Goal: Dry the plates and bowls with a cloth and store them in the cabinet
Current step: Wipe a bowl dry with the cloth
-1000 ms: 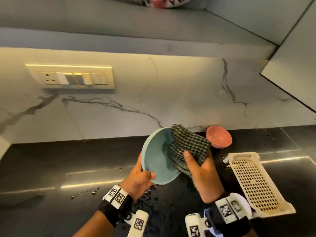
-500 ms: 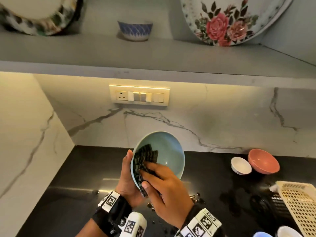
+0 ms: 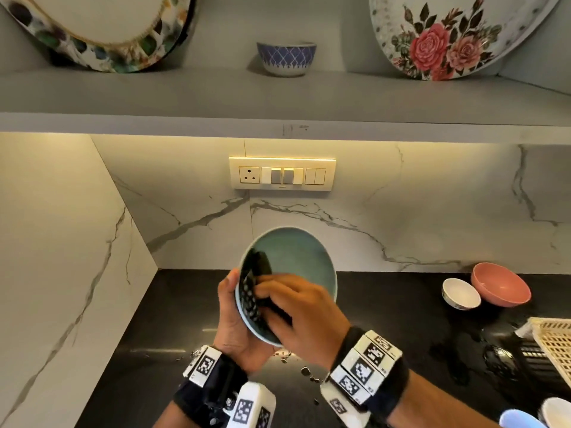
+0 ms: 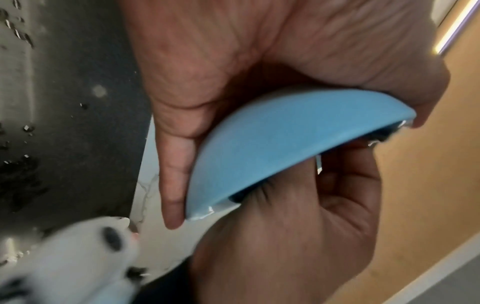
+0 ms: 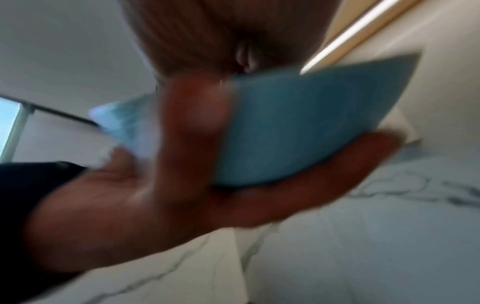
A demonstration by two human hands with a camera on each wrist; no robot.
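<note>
A light blue bowl point(image 3: 296, 257) is held tilted above the black counter, its opening facing me. My left hand point(image 3: 238, 322) cups its outer wall from the left, thumb on the rim; the left wrist view shows the bowl's underside point(image 4: 272, 148) in that palm. My right hand point(image 3: 296, 313) grips a dark checked cloth point(image 3: 253, 288) and presses it against the bowl's inner left wall. The right wrist view is blurred and shows the bowl's outside point(image 5: 298, 127).
A pink bowl point(image 3: 500, 285) and a small white bowl point(image 3: 460, 295) stand on the counter point(image 3: 139, 350) at the right, near a cream perforated rack point(image 3: 556, 341). The shelf point(image 3: 278, 97) above holds a blue patterned bowl point(image 3: 285, 58) between two large decorated plates. Water drops lie below my hands.
The view swung left and up, revealing the shelf. My right hand went from holding the cloth at the bowl's right side to wiping its inside left wall.
</note>
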